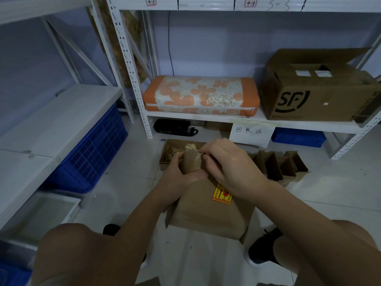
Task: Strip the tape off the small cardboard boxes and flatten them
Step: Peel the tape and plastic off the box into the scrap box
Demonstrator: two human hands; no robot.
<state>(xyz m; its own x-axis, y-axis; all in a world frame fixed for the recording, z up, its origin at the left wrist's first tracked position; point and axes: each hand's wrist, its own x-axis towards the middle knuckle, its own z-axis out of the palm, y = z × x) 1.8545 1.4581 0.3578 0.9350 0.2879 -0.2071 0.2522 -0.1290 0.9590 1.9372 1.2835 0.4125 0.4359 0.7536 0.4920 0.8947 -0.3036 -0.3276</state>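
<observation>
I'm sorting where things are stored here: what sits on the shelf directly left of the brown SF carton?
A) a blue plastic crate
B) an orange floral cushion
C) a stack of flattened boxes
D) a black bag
B: the orange floral cushion lies on the same shelf board, immediately left of the SF carton.

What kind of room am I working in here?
Probably a storeroom or small warehouse: white metal shelving with numbered bay labels, an SF shipping carton on a shelf, blue plastic crates beneath, and a handwritten paper sign taped to the rack.
</observation>
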